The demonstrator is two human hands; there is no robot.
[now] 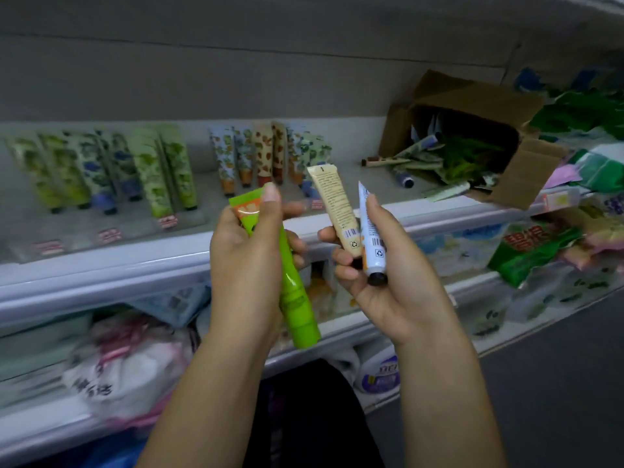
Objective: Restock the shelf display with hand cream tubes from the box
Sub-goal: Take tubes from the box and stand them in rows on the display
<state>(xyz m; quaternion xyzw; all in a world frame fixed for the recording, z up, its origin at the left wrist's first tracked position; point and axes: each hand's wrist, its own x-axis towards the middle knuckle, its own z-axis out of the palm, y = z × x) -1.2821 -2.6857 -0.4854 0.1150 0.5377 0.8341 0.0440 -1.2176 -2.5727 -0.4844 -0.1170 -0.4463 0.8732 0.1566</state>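
A grey wall [236,62] is rising behind white shelving [101,275]; dim light is falling evenly; a dark grey floor [557,383] is showing lower right.

The scene is lit dimly, with a cool grey cast; the interior of the box [472,136] is left in shadow; the far displayed tubes [101,170] are blurred; the near green tube [293,292] and cream tube [334,204] are rendered sharper; the shelf edge [101,268] is bowed by lens distortion.

Green tube [297,292]; cream tube [334,204]; white tube [369,241]; brown box [472,106].
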